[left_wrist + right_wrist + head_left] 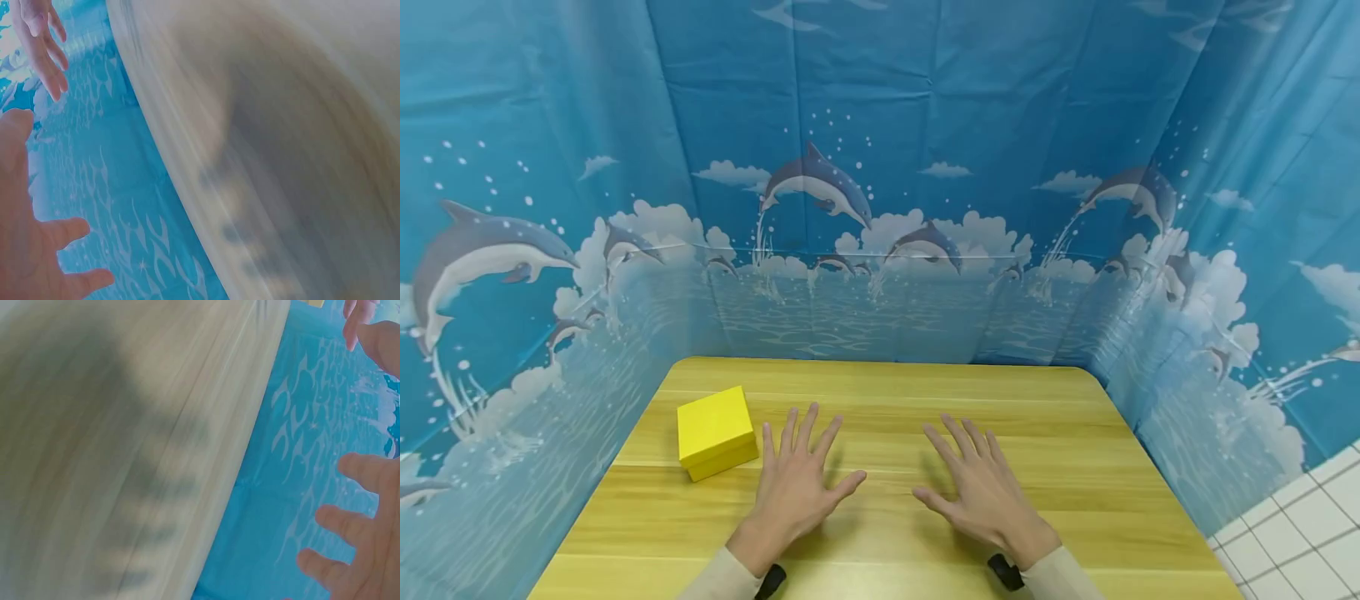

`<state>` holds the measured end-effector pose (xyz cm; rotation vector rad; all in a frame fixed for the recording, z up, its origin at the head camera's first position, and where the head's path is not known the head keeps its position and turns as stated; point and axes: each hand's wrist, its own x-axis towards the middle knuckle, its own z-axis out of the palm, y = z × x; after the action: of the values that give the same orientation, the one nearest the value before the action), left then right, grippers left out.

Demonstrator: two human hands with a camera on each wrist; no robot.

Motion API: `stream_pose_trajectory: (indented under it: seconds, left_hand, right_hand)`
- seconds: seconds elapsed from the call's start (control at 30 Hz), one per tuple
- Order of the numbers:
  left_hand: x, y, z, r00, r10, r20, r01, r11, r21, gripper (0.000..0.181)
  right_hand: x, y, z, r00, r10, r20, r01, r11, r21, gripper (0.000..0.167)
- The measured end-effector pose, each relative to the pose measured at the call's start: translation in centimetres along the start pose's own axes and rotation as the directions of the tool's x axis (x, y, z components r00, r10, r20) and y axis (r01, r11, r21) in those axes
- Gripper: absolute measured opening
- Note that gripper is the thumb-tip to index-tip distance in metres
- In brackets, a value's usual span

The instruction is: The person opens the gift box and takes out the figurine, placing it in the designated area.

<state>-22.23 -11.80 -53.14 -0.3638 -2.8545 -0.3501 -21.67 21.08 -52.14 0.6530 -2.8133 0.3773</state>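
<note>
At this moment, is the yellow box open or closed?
Closed. In the head view, the yellow box has its lid on: the top is unbroken, and the lid's edge shows along the side.

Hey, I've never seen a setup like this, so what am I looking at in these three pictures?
There's no machine, just a person's bare left hand and right hand. The wide picture comes from a camera on the head, looking forward and down; the other two come from cameras on the left and right wrists. On the wood-patterned table sits a closed yellow box, just left of the left hand. Behind hangs a blue sheet printed with dolphins. Both hands are spread above the table, holding nothing.
</note>
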Motion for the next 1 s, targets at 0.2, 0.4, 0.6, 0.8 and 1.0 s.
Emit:
stream_pose_trajectory:
  seconds: [0.2, 0.4, 0.6, 0.8, 1.0]
  left_hand:
    - [0.0, -2.3, -0.8, 0.999, -0.031, -0.041, 0.03, 0.999, -0.027, 0.094]
    - [-0.1, -5.8, -2.0, 0.995, -0.078, -0.055, 0.076, 0.997, -0.031, 0.101]
    - [0.3, -9.7, -3.0, 0.992, -0.115, -0.052, 0.113, 0.993, -0.026, 0.106]
    - [0.8, -13.6, -3.7, 0.988, -0.151, -0.024, 0.15, 0.988, -0.039, 0.114]
    - [0.7, -16.5, -3.7, 0.984, -0.173, 0.04, 0.176, 0.982, -0.069, 0.119]
  right_hand:
    - [1.4, -1.1, 0.0, 0.999, -0.036, 0.036, 0.034, 0.999, 0.037, 0.09]
    - [2.6, -2.4, 0.3, 0.994, -0.081, 0.075, 0.075, 0.994, 0.078, 0.088]
    - [3.4, -3.3, 0.5, 0.991, -0.102, 0.088, 0.094, 0.992, 0.088, 0.087]
    - [4.3, -4.3, 0.5, 0.987, -0.126, 0.098, 0.116, 0.988, 0.107, 0.087]
    - [5.0, -5.4, 1.0, 0.981, -0.166, 0.103, 0.154, 0.981, 0.12, 0.086]
